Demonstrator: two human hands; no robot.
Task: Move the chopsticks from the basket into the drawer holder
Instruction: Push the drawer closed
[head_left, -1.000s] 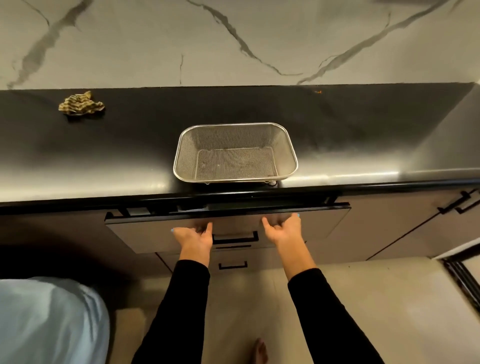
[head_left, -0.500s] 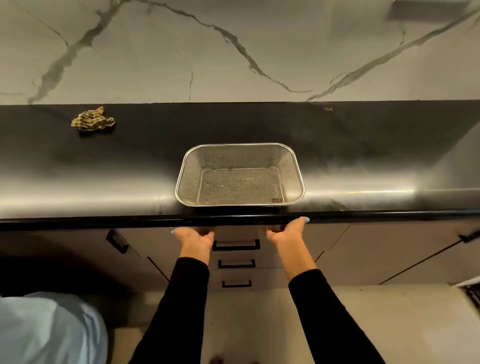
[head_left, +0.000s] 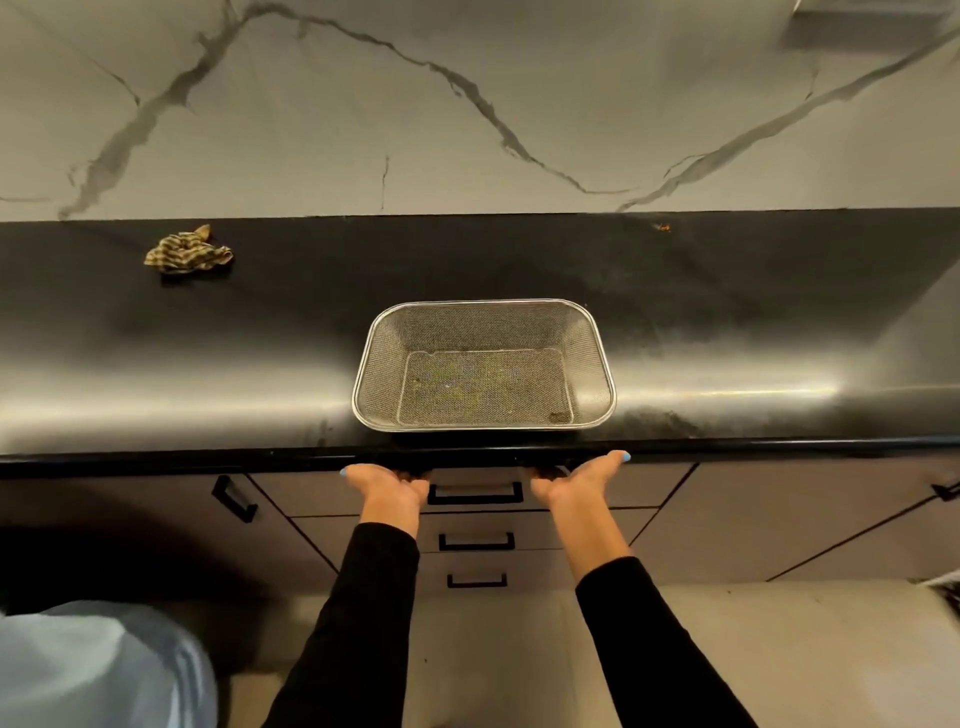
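We see no chopsticks anywhere here: the mesh basket (head_left: 484, 365) on the dark countertop (head_left: 208, 364) holds nothing but a few specks, and the top drawer (head_left: 475, 486) below it sits flush under the counter edge, so whatever holder it has is hidden. We judge the chopsticks are already inside, though we cannot confirm it, nor tell which way they point or how their long axis lies.

Our left hand (head_left: 390, 487) and right hand (head_left: 581, 480) both press against the drawer front, either side of its black handle (head_left: 475, 494), fingers reaching up under the counter lip and clamped on nothing that we can see.

As for handling, we would expect chopsticks to be light, stiff and rather slick, best pinched together as a bundle near the middle so they do not fan out or roll.

A crumpled striped cloth (head_left: 188, 250) lies far left on the counter.
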